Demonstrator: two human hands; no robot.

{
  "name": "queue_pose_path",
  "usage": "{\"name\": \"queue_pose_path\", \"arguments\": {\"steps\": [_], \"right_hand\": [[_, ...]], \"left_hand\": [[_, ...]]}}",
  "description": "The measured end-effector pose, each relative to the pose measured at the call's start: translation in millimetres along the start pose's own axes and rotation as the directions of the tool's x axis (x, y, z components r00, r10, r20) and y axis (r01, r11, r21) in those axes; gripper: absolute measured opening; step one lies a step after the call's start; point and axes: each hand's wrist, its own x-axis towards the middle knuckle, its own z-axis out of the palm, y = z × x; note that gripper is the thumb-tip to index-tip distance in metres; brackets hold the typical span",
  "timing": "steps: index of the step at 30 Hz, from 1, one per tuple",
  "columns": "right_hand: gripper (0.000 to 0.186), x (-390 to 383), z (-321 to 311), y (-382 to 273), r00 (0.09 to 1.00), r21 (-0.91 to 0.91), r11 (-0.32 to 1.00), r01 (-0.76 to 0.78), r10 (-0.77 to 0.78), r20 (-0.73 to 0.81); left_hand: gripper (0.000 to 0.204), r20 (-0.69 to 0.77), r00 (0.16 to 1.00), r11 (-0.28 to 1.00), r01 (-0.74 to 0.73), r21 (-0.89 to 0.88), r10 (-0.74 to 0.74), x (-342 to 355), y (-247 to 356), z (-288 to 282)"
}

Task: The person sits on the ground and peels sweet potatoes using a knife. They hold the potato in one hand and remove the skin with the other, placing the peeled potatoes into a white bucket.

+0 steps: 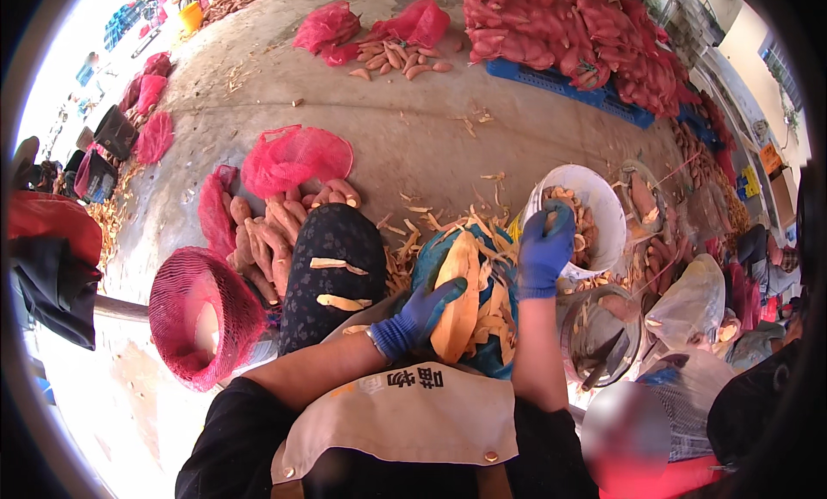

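Note:
My left hand (424, 314), in a blue glove with a teal coating, is closed around a large peeled sweet potato (457, 299). The orange, bare-fleshed root stands nearly upright in front of my apron. Below and beside it, peel strips (494, 316) lie on a teal bag (428, 262) at my lap. My right hand (547, 247), gloved the same way, is over the left rim of a white bucket (612, 208). Its fingers are curled, and whatever they grip is hidden. Small brown-orange pieces (587, 239) lie inside that bucket.
Unpeeled sweet potatoes (274, 236) spill from a pink mesh bag (297, 159) ahead on the left. A pink mesh-covered bucket (207, 318) stands by my left side. At right is a grey bucket (600, 331) with a dark-bladed tool. Full mesh sacks (568, 34) are piled on a blue pallet (568, 90).

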Motion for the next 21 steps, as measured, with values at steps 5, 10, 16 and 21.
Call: {"name": "queue_pose_path", "arguments": {"steps": [5,10,16,21], "right_hand": [[0.013,-33.1,-31.0,-53.2,0.903,0.213,0.947,-0.242,0.140,0.406],[0.015,-41.5,-11.7,-54.4,0.938,0.000,0.997,0.075,-0.071,0.338],[0.014,-26.0,17.4,-24.0,0.974,-0.094,0.995,-0.015,0.036,0.224],[0.014,-30.0,23.5,-12.6,0.966,-0.097,0.989,-0.116,0.135,0.222]], "left_hand": [[0.054,-0.026,0.978,0.948,0.195,-0.253,-0.208,-0.2,1.1,-5.0],[0.054,-0.060,0.989,0.985,0.127,-0.117,-0.134,4.3,-16.3,-16.2],[0.056,-0.117,0.982,0.989,0.141,-0.046,-0.146,7.9,-16.1,-19.2],[0.056,-0.061,0.990,0.990,0.133,0.041,-0.131,6.7,-12.9,-22.0]]}}
